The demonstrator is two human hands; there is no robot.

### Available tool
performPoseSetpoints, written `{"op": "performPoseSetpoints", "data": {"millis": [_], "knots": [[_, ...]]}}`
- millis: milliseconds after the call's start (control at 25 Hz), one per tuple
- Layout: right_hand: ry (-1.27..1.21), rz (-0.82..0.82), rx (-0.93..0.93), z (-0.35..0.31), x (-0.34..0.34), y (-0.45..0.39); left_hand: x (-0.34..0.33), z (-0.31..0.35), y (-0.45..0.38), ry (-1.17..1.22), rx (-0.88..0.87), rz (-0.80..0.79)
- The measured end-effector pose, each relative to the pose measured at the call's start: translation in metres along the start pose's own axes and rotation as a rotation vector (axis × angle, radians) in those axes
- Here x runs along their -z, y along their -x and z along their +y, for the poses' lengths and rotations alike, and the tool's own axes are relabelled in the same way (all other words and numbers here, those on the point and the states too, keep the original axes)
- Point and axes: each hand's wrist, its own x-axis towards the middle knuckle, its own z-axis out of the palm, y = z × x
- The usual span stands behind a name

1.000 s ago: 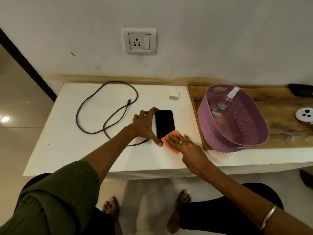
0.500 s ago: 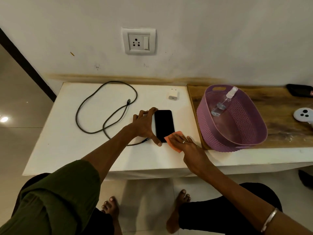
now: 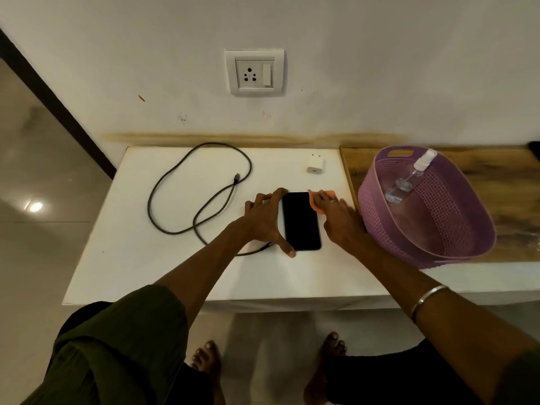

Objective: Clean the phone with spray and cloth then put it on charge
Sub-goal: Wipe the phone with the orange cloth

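A black phone (image 3: 301, 222) lies flat, screen up, on the white table (image 3: 146, 258). My left hand (image 3: 264, 222) braces its left edge, with a finger at the top corner and the thumb at the bottom corner. My right hand (image 3: 339, 217) presses an orange cloth (image 3: 317, 201) flat against the phone's upper right edge. A clear spray bottle (image 3: 409, 179) leans inside the purple basket (image 3: 467, 238). A dark charging cable (image 3: 193, 194) lies looped to the left. A white charger plug (image 3: 315, 165) sits behind the phone.
A wall socket with switch (image 3: 254, 73) is on the wall above the table. The basket rests on a wooden board (image 3: 511, 185) at the right. A dark object (image 3: 534, 147) lies at the far right edge. My bare feet are on the floor below.
My right hand has slid the orange cloth from the phone's lower right corner up along its right side to the top. The left hand has stayed on the phone.
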Motion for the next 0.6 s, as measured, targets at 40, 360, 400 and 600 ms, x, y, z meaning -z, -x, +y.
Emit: {"op": "performPoseSetpoints", "data": {"millis": [40, 360, 400, 600], "knots": [[-0.036, 0.002, -0.019, -0.002, 0.002, -0.006, 0.000, -0.001, 0.000, 0.011, 0.001, 0.002], [-0.195, 0.025, -0.074, -0.014, -0.004, 0.012, 0.001, -0.001, 0.001, 0.016, -0.007, 0.012], [-0.170, 0.005, -0.046, -0.013, -0.005, 0.022, 0.001, -0.001, 0.001, 0.016, -0.006, 0.010], [0.050, -0.132, 0.020, -0.002, -0.010, 0.076, 0.002, 0.000, 0.002, 0.027, 0.001, 0.012]]}}
